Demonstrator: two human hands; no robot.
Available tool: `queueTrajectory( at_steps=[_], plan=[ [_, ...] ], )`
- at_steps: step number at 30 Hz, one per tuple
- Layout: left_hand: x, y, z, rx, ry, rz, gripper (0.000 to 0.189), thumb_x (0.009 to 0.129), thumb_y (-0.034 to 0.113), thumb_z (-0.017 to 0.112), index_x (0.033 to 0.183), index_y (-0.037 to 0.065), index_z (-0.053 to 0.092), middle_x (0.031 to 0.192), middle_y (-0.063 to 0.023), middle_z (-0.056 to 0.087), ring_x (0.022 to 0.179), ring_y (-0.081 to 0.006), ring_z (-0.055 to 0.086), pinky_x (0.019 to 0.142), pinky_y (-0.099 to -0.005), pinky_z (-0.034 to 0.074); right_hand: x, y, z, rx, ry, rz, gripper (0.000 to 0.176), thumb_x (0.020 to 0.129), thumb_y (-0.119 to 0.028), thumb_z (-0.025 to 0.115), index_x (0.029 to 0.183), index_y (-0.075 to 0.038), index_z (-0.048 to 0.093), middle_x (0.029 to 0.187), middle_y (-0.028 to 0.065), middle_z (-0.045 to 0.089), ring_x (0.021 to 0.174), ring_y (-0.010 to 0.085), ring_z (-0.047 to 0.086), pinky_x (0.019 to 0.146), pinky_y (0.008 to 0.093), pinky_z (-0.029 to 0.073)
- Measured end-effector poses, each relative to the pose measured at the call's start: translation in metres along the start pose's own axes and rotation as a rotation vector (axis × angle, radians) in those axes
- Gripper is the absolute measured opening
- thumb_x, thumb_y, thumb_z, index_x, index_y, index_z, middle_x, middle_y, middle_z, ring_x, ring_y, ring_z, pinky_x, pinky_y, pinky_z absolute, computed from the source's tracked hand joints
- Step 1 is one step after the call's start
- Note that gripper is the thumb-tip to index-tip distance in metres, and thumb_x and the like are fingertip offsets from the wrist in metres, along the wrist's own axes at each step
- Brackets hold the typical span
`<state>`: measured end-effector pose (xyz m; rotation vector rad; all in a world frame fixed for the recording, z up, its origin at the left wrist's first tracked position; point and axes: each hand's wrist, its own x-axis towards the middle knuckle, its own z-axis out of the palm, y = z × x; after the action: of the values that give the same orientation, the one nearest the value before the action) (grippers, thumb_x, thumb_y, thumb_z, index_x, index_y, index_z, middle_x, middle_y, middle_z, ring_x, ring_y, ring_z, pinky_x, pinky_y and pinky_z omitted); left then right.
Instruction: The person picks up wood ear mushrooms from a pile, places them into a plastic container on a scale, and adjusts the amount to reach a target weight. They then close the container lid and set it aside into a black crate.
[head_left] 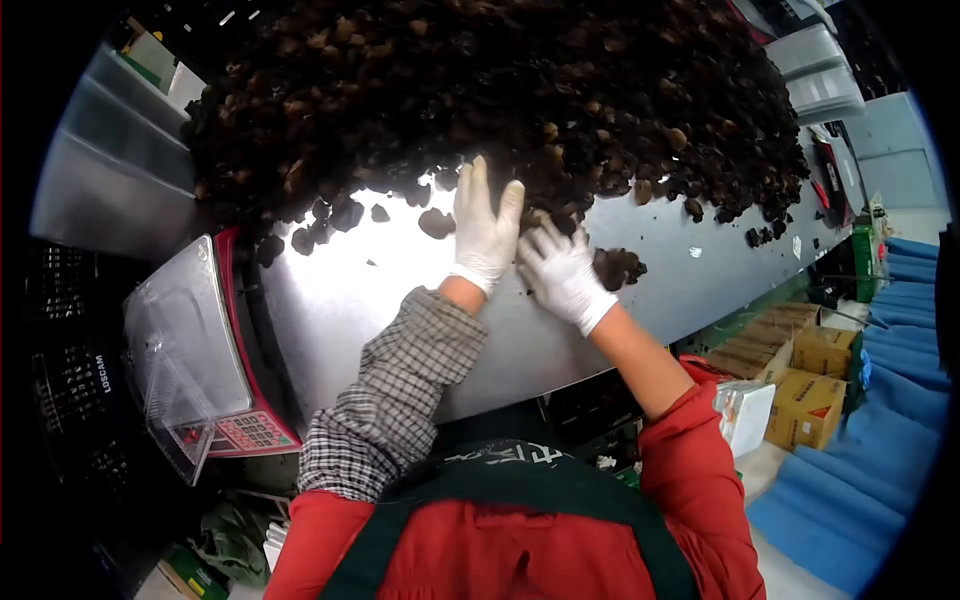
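A large heap of dark brown, frilly pieces that look like wood ear mushrooms [480, 90] covers the far part of a shiny metal table [345, 310]. My left hand [482, 238], in a white glove, reaches to the heap's near edge with its fingers stretched out and the thumb apart. Close on its right is my right hand [562, 275], also gloved, with fingers slightly bent and apart against a few dark pieces. What lies under those fingertips is partly hidden. A small clump of mushrooms [618, 267] lies beside the right hand, and a single piece [436, 223] lies left of the left hand.
At the left stands a red weighing scale [258, 432] with a metal pan, near black crates [70, 380]. Clear plastic containers [815, 70] are at the far right. Cardboard boxes [803, 408] and blue sheeting [850, 510] lie on the floor to the right.
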<state>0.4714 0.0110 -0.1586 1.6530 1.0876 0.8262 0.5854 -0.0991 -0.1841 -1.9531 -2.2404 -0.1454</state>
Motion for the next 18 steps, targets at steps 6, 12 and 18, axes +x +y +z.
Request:
queueTrajectory(
  at_steps=[6, 12, 18],
  plan=[
    [-0.030, 0.018, -0.122, -0.132, 0.105, 0.013, 0.042, 0.098, 0.028, 0.044, 0.124, -0.003, 0.055, 0.142, -0.0185, 0.041, 0.133, -0.0292, 0.039, 0.109, -0.0375, 0.032, 0.000, -0.061, -0.034, 0.263, 0.103, -0.042, 0.018, 0.072, -0.014, 0.064, 0.090, -0.009, 0.062, 0.108, 0.0124, 0.057, 0.112, 0.0322, 0.052, 0.103, 0.0548, 0.035],
    [-0.077, -0.071, -0.175, 0.461, 0.340, -0.162, 0.056, 0.099, 0.034, 0.040, 0.139, -0.004, 0.037, 0.145, -0.0229, 0.034, 0.138, -0.0340, 0.028, 0.114, -0.0424, 0.023, 0.037, -0.162, 0.016, 0.437, -0.052, -0.184, 0.057, 0.086, -0.036, 0.056, 0.131, -0.002, 0.049, 0.142, 0.0185, 0.042, 0.135, 0.0309, 0.036, 0.104, 0.0507, 0.037],
    [-0.055, -0.035, -0.049, 0.208, -0.256, 0.078, 0.066, 0.097, 0.042, 0.044, 0.143, -0.003, 0.031, 0.150, -0.0262, 0.024, 0.141, -0.0363, 0.022, 0.116, -0.0426, 0.019, 0.026, -0.043, 0.014, -0.055, -0.060, 0.065, 0.056, 0.084, -0.028, 0.059, 0.131, -0.001, 0.047, 0.132, 0.0186, 0.049, 0.127, 0.0342, 0.042, 0.107, 0.0524, 0.030]
  ],
)
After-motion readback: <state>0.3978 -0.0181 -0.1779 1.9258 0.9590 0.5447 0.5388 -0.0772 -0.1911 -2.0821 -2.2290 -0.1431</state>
